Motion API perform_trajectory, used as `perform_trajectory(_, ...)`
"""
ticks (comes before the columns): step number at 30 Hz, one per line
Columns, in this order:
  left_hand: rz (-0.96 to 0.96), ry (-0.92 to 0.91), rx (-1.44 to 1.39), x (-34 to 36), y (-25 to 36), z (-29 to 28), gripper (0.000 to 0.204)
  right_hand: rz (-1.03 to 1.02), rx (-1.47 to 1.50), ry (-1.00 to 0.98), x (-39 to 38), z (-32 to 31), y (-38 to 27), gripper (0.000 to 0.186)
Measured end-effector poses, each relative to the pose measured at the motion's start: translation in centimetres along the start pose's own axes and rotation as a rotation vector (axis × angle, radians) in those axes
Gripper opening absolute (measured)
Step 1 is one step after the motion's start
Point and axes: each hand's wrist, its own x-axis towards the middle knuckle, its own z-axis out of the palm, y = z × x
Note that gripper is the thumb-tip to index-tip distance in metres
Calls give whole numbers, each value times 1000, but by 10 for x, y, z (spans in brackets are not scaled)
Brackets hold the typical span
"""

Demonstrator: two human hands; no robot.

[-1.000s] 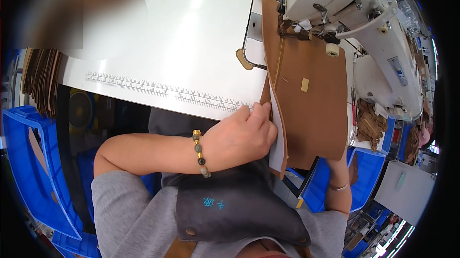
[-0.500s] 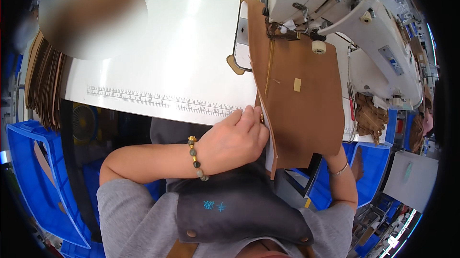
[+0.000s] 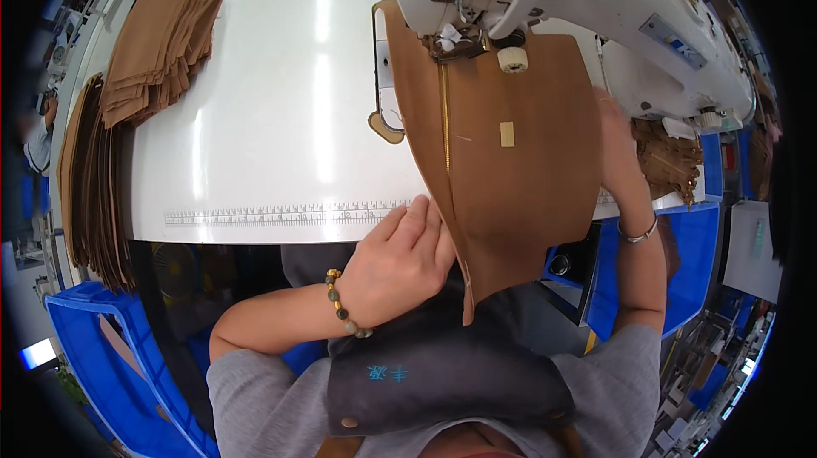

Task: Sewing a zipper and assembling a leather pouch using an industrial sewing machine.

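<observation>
A brown panel point(image 3: 528, 186) with a gold zipper point(image 3: 444, 117) and a small pale yellow patch point(image 3: 507, 134) lies under the head of a white sewing machine point(image 3: 458, 45). Its left side is raised along a fold, beside a metal plate point(image 3: 390, 92). My left hand point(image 3: 404, 258) has its fingers closed on that left edge near the table's front, wearing a bead bracelet. At the panel's right edge is my right hand point(image 3: 619, 147), smeared by motion, its fingertips too blurred to make out.
The white table point(image 3: 255, 117) has a printed ruler along its front. Stacks of brown pieces point(image 3: 153, 49) sit at its left; more pieces point(image 3: 668, 164) lie at right. Blue bins point(image 3: 77, 330) flank the table below. A distant person point(image 3: 38, 143) is at the far left.
My right hand has moved up from the panel's lower right corner along its right side. My left hand still holds the left edge. The whole view has shifted, showing more of the left stacks.
</observation>
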Motion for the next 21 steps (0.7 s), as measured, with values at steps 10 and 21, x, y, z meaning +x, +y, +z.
perform_trajectory(10,-64,13,-268,-22,6,0,43,102,-299,258,-20,3,-133,30)
perform_trajectory(21,-98,24,-168,-29,1,-2,36,-43,118,-106,-35,41,-137,56)
